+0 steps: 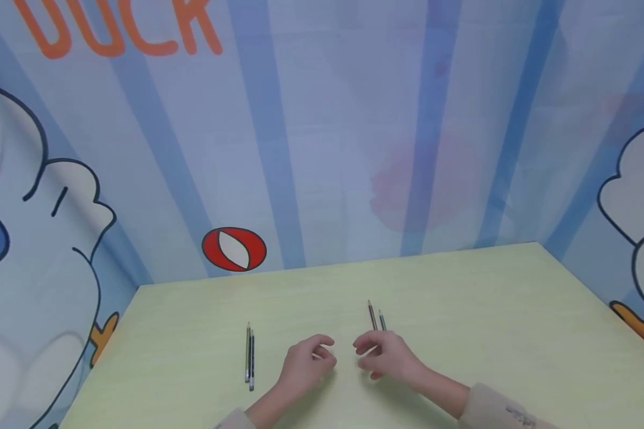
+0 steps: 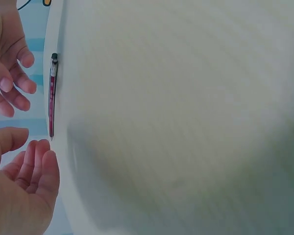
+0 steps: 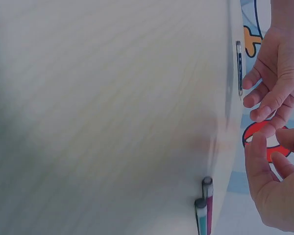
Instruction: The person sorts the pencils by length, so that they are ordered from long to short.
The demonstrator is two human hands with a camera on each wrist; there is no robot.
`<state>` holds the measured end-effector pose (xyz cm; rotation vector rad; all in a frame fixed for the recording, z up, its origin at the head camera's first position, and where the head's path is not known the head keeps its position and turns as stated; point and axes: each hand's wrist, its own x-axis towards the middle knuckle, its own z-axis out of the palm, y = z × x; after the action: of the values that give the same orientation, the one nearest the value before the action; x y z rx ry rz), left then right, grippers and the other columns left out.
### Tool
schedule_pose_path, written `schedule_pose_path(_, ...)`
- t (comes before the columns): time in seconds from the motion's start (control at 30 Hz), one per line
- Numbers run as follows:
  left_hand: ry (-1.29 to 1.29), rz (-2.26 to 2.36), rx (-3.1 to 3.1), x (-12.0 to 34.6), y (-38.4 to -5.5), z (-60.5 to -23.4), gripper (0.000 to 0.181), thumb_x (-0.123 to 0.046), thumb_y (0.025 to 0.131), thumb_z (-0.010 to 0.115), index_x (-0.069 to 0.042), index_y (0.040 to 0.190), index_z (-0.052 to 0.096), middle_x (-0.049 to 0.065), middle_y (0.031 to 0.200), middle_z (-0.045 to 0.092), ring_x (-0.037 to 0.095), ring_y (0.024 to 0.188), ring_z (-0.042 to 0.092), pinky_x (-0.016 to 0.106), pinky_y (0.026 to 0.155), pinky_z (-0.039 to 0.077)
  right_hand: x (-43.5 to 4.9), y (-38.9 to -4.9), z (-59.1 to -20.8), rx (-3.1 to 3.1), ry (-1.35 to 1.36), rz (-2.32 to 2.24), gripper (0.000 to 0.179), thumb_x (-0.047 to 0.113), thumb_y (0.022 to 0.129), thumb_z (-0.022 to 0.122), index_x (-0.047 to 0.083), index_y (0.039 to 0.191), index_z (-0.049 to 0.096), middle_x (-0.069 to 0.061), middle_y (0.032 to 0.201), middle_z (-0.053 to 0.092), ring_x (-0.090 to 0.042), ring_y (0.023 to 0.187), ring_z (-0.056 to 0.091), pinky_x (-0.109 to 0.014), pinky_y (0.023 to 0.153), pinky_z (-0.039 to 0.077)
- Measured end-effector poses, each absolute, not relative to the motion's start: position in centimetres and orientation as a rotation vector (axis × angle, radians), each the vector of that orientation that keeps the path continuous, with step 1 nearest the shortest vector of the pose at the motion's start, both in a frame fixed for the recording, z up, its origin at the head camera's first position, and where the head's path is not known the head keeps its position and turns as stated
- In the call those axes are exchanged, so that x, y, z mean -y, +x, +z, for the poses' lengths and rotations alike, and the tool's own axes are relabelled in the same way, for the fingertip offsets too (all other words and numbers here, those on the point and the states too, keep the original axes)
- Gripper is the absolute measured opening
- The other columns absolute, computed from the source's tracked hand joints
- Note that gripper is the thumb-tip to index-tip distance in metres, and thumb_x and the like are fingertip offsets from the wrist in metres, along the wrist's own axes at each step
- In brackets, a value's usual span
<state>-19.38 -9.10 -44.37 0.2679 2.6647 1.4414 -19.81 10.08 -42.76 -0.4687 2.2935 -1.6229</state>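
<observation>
My left hand point(image 1: 307, 363) hovers above the table, its fingers loosely bent around nothing. Facing it across a small gap, my right hand point(image 1: 389, 360) is likewise relaxed and holds nothing. Beyond the right hand lie a dark red pencil point(image 1: 372, 314) and a teal pencil point(image 1: 382, 320); that hand hides their near ends. In the right wrist view their capped ends show, the red pencil point(image 3: 209, 208) beside the teal pencil point(image 3: 202, 218). Left of my left hand, a greyish pencil point(image 1: 248, 351) and a dark blue pencil point(image 1: 252, 360) lie side by side, points away from me.
The pale yellow-green table point(image 1: 461, 298) reaches back to a blue striped backdrop point(image 1: 343, 149). Printed cartoon figures and a red and white ball point(image 1: 234, 249) decorate it. Side panels of the same print stand at the table's left and right edges.
</observation>
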Motion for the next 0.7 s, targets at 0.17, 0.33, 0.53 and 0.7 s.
schedule_pose_path(0.17,0.23,1.418,-2.675,11.4,-18.8,-44.2,0.032,-0.012,0.076,0.062,-0.003,0.107,0.058,0.003,0.078,0.063,0.011,0.066,0.059,0.023,0.053,0.046,-8.4,-19.9,-43.1,-2.278,-0.541,-1.612,0.029,-0.001,0.075,0.061,-0.009,0.103,0.056,-0.024,0.097,0.058,-0.017,0.074,0.06,-0.03,0.053,0.051)
schedule_pose_path(0.33,0.185,1.416,-2.695,13.5,-18.3,-44.1,0.033,-0.013,0.077,0.062,-0.003,0.108,0.057,0.003,0.079,0.062,0.011,0.067,0.06,0.024,0.054,0.046,-6.8,-20.0,-43.4,-2.286,-0.596,-1.59,0.028,-0.001,0.073,0.062,-0.007,0.1,0.058,-0.022,0.095,0.059,-0.016,0.072,0.059,-0.025,0.052,0.049)
schedule_pose_path(0.53,0.082,1.437,-2.718,15.7,-17.8,-43.9,0.034,-0.011,0.077,0.06,-0.002,0.11,0.056,0.004,0.08,0.062,0.011,0.067,0.059,0.024,0.054,0.047,-4.8,-20.2,-43.4,-2.309,-0.635,-1.539,0.03,0.001,0.072,0.062,-0.005,0.102,0.059,-0.019,0.097,0.059,-0.012,0.07,0.056,-0.022,0.052,0.048)
schedule_pose_path(0.7,-0.025,1.42,-2.781,17.4,-17.8,-43.8,0.034,-0.011,0.077,0.059,-0.003,0.111,0.057,0.002,0.08,0.062,0.01,0.065,0.057,0.023,0.053,0.044,-3.2,-20.5,-43.8,-2.329,-0.656,-1.525,0.03,0.003,0.073,0.063,-0.004,0.102,0.059,-0.018,0.098,0.058,-0.011,0.068,0.055,-0.021,0.052,0.048)
